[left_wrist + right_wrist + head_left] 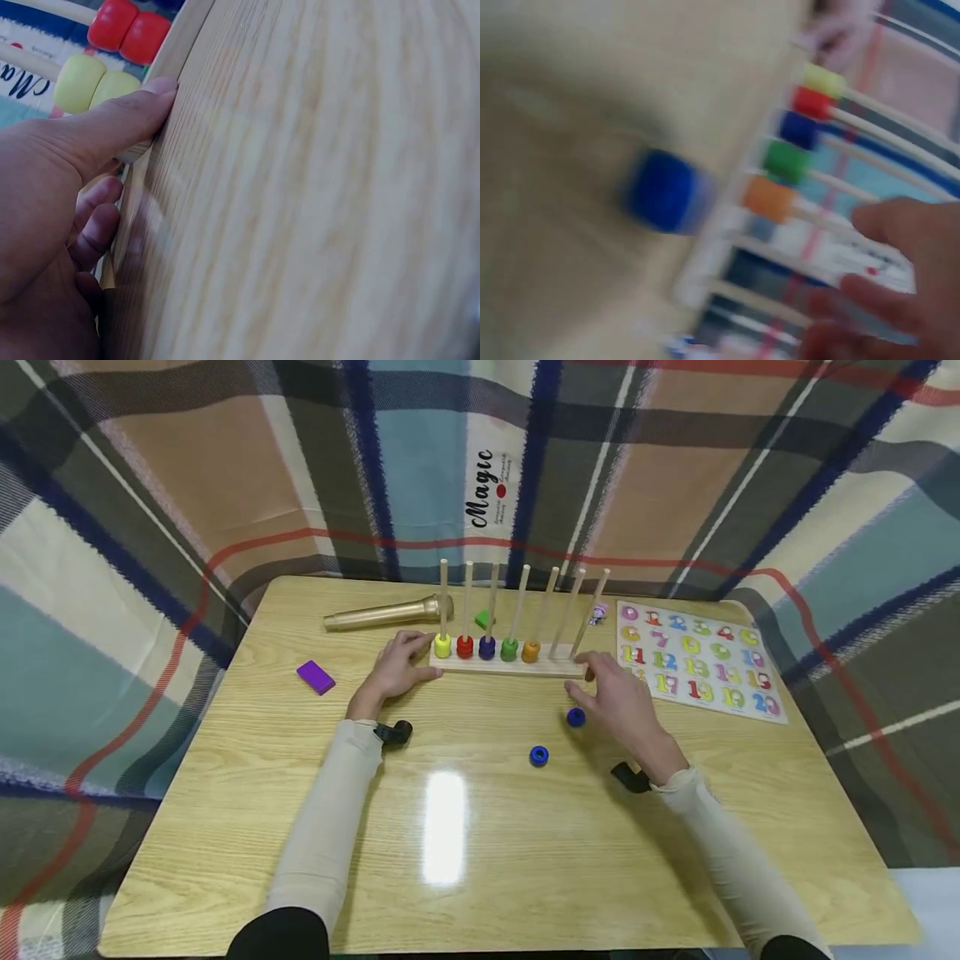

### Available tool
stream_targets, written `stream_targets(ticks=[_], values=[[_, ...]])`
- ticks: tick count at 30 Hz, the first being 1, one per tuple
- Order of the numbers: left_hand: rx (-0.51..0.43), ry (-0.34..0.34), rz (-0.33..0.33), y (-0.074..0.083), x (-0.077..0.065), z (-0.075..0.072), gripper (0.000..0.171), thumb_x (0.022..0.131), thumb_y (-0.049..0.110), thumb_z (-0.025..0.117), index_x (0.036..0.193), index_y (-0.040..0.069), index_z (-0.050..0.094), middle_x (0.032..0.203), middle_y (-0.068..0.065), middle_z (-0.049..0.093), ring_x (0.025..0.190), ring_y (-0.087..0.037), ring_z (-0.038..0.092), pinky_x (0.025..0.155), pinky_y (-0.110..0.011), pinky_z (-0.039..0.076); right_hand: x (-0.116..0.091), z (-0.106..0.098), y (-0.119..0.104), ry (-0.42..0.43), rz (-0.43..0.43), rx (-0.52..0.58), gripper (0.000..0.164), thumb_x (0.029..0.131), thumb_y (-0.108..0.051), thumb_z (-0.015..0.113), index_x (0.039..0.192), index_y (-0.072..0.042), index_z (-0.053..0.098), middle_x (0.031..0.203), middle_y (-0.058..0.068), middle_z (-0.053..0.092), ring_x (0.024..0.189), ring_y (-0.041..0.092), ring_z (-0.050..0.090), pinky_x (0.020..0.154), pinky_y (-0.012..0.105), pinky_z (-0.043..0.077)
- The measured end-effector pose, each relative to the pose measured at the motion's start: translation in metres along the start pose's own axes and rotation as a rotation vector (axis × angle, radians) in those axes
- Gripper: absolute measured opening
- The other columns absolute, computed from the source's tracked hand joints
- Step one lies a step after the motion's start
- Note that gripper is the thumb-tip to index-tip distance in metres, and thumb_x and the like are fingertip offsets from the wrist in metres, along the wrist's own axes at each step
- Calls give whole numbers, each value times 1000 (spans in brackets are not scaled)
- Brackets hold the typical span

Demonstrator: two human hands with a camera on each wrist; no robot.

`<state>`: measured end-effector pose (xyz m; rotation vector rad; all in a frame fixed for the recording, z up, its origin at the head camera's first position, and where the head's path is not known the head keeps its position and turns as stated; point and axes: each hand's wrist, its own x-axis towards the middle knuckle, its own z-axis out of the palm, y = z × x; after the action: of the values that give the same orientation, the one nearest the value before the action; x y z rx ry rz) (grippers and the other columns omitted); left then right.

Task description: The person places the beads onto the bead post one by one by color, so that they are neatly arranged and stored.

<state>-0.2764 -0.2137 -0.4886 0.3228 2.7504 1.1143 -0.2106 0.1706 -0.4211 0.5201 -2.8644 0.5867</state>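
A wooden peg stand (502,667) lies across the table, its upright pegs threaded with yellow (442,646), red (465,647), dark blue (487,647), green (509,649) and orange (531,651) beads; the two rightmost pegs are bare. My left hand (397,668) holds the stand's left end, thumb (127,120) along its front edge beside the yellow beads. At the other end, my right hand (617,697) hovers with loosely bent, spread fingers and nothing between them. Close to its thumb is a blue bead (575,717); another blue bead (538,756) lies nearer me. The right wrist view is blurred.
A gold microphone-shaped object (386,612) and a green piece (482,619) lie behind the stand. To the left is a purple block (316,677). A number board (701,660) and a small figure (597,614) are on the right. Plaid cloth (435,460) hangs behind the table.
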Motion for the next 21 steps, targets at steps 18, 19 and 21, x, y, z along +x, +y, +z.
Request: stream_targets(ticks=[18,19,21], values=[[-8,15,-7,1,0,1,79,102,30,76,167,9,38,168,-22,29,152,-45,29,125,-63,17,1,0,-5,-78,9,41,36,100,-23,75,130,-6,68,114,15,73,71,24,64,54,38,49],[-8,15,-5,1,0,1,78,102,29,76,167,8,38,168,-22,29,151,-46,30,124,-63,17,7,-8,-9,-28,2,61,35,99,-22,76,128,-7,68,114,14,74,68,23,62,52,36,46],[-10,13,-1,1,0,1,78,102,29,76,167,8,38,168,-22,29,151,-46,30,124,-63,17,19,-24,-15,86,-27,84,32,98,-20,76,126,-6,67,112,13,74,66,23,61,51,35,44]])
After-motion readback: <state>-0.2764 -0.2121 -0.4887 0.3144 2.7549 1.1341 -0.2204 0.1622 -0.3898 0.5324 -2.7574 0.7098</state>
